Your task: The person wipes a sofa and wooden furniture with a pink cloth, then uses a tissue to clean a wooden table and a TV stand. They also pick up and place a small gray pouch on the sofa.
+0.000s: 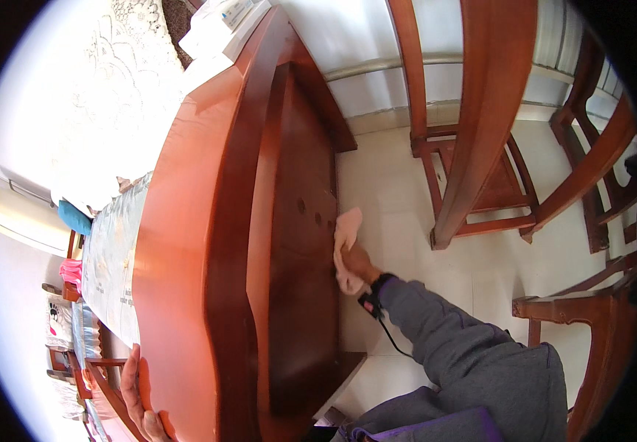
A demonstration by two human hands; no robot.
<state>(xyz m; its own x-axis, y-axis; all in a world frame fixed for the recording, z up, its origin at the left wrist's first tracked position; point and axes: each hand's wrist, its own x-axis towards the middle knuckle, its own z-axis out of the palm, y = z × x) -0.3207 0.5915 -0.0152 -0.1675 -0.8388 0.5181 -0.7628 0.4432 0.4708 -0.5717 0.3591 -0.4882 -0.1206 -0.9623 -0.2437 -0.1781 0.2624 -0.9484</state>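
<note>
A large reddish-brown piece of wooden furniture (177, 232) with a wavy edge fills the middle of the view. Below its top is a dark recessed panel (302, 298) with a few round holes. My right hand (356, 259) grips a pale pink cloth (347, 226) at the panel's lower edge, close to the floor. Part of the cloth hangs loose beyond the fingers. At the lower left, my left hand (140, 395) rests on the far edge of the wooden top, holding nothing; its palm is partly hidden.
Several wooden chairs (478, 182) stand on the tiled floor (401, 182) at the right, one with a leg near my right arm. White boxes (224, 27) sit at the furniture's far end. A patterned cover (114, 248) and a lace cloth (125, 72) lie beyond the wooden top.
</note>
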